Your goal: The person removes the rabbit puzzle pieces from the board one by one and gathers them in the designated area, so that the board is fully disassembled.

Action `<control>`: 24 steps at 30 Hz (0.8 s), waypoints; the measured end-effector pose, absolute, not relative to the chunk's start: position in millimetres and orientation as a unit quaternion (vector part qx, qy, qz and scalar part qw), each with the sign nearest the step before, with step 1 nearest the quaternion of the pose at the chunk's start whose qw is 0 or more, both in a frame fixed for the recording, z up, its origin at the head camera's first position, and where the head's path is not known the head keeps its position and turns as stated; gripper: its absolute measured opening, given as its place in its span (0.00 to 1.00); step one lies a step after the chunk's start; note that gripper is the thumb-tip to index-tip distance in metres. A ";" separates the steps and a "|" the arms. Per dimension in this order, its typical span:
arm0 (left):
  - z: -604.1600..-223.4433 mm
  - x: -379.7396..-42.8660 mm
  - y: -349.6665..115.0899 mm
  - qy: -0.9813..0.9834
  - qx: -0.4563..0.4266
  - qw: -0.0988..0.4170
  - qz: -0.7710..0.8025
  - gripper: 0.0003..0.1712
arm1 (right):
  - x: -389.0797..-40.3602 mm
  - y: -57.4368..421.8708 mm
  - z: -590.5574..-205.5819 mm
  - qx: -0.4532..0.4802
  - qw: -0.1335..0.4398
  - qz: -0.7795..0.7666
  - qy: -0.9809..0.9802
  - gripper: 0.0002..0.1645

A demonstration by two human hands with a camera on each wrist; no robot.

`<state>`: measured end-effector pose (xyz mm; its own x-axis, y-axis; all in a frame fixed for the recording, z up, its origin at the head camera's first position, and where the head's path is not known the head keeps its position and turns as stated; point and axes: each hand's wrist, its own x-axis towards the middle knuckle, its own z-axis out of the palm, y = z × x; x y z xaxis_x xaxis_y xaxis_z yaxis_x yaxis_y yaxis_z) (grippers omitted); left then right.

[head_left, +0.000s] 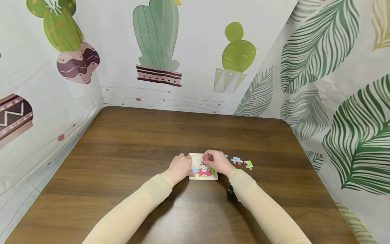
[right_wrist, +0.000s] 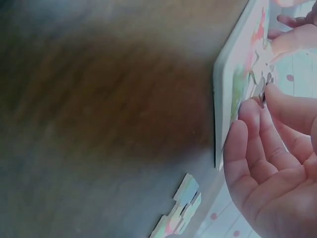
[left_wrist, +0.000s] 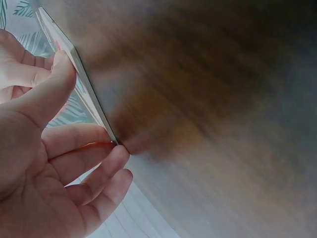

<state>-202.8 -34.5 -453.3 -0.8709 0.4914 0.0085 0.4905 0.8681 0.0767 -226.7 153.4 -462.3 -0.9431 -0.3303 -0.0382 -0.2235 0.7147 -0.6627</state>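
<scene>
A small jigsaw puzzle board (head_left: 203, 179) with a pale frame lies on the table, a colourful picture partly filled in. My left hand (head_left: 179, 167) holds its left side, thumb over the near part of the frame and fingers by the far corner. In the left wrist view the thumb (left_wrist: 62, 79) rests on the frame's edge. Over the board's upper right, my right hand (head_left: 218, 162) pinches a small puzzle piece (right_wrist: 263, 92) between thumb and fingertips, just above the picture. The right fingers hide part of the board in the head view.
Loose puzzle pieces lie right of the board: a blue and pink one (head_left: 236, 160), a green one (head_left: 248, 164), and another (head_left: 226, 156) partly behind the right hand. The brown wooden table (head_left: 137, 135) meets printed cloth walls (head_left: 195, 91) at the back and sides.
</scene>
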 end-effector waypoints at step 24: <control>-456.4 -204.8 -34.2 0.968 0.250 0.015 0.033 0.29 | -229.1 172.3 -457.1 -0.117 0.104 -0.393 0.906 0.04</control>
<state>-204.8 -34.2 -456.4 -0.8749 0.4841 -0.0126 0.4821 0.8732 0.0713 -229.1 172.3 -457.1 -0.9512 -0.2931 -0.0970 -0.1295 0.6641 -0.7363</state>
